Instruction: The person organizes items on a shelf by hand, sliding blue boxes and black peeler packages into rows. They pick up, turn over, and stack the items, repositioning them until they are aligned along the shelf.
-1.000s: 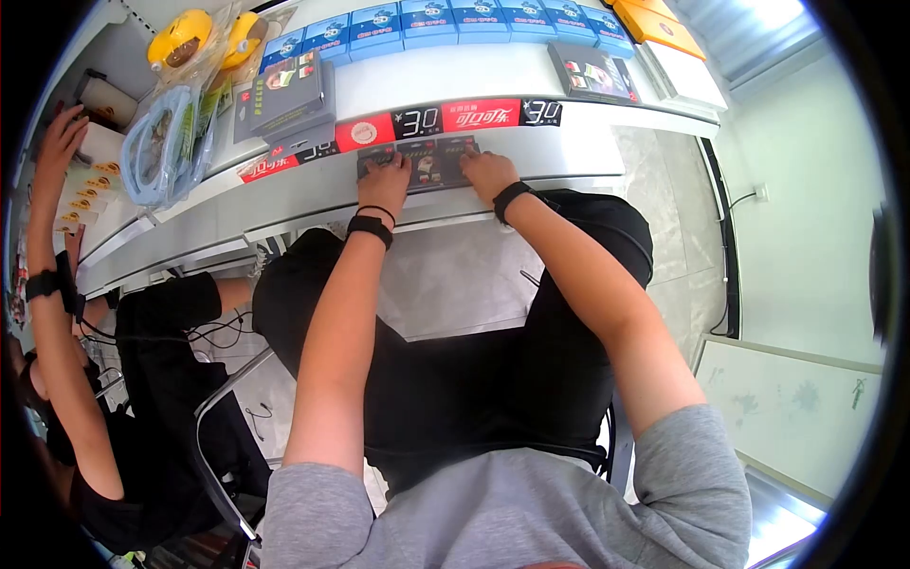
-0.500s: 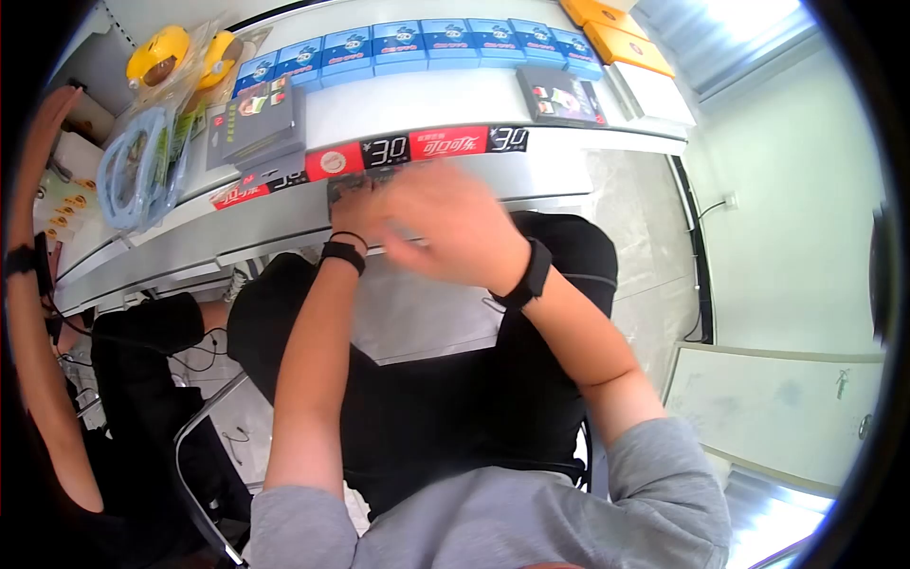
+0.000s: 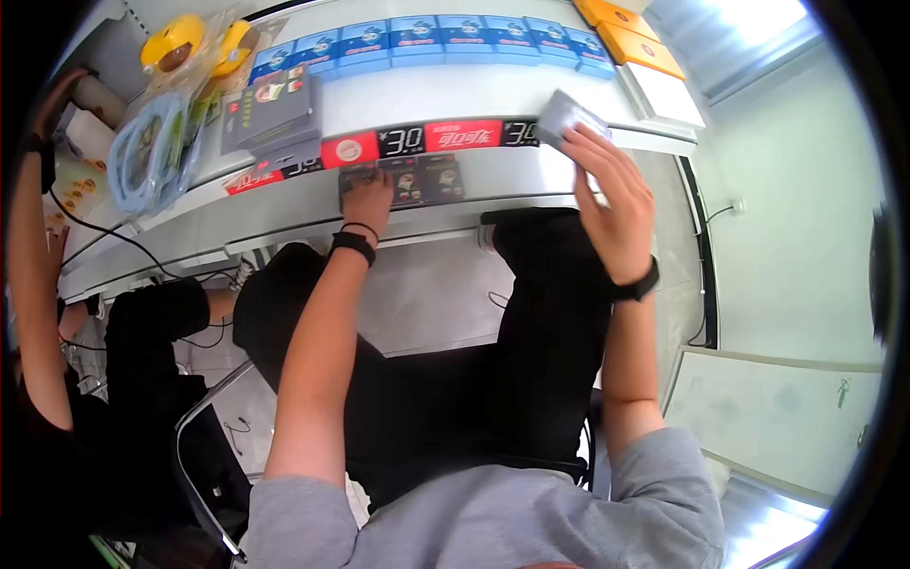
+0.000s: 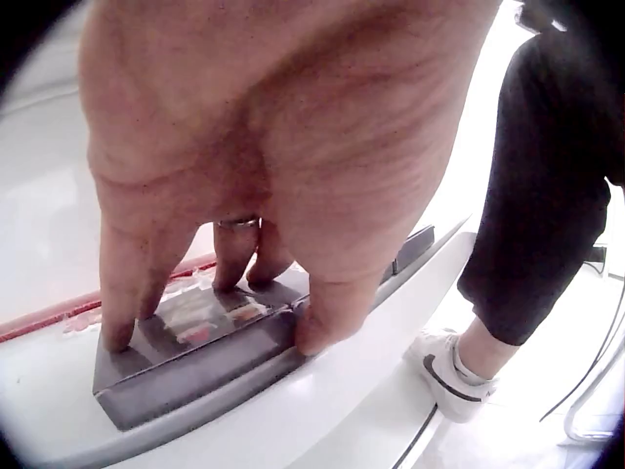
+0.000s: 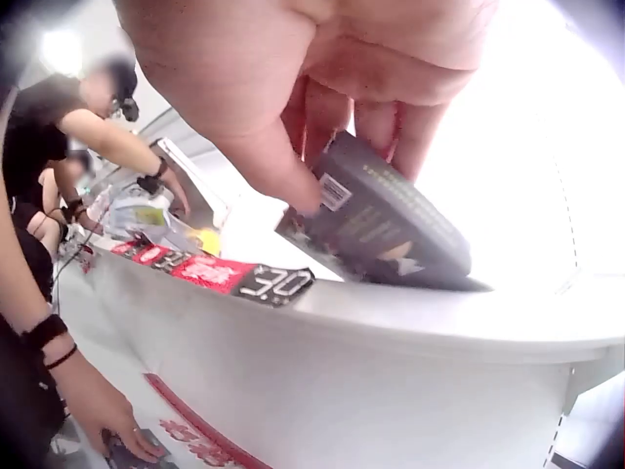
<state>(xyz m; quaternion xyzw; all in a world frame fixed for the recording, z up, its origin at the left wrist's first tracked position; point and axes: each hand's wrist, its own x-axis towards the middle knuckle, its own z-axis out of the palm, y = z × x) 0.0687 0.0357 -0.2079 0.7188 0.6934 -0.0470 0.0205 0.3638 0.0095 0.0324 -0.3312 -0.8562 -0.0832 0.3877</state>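
On the lower shelf, my left hand (image 3: 368, 201) rests on the leftmost of several small dark boxes (image 3: 441, 178) lying side by side. Seen from the left wrist, its fingertips press on the top of a grey box (image 4: 195, 376), the thumb against the near edge. My right hand (image 3: 618, 213) pinches another dark box (image 3: 572, 116) at the right part of the upper shelf's front edge. In the right wrist view, that box (image 5: 391, 220) is tilted between thumb and fingers, a barcode label near the thumb; whether a second box lies under it, I cannot tell.
Blue boxes (image 3: 415, 43) line the upper shelf's back, with orange boxes (image 3: 640, 49) at right. A grey box stack (image 3: 275, 112) and bagged yellow items stand left. Price strips (image 3: 463, 135) run along the upper shelf (image 3: 417, 93). Another person's arm (image 3: 36, 284) reaches in at far left.
My right hand has left the lower-shelf boxes, crossed near my left hand, and moved up and right, taking hold of the dark box from the upper shelf. My left hand stays at the leftmost box.
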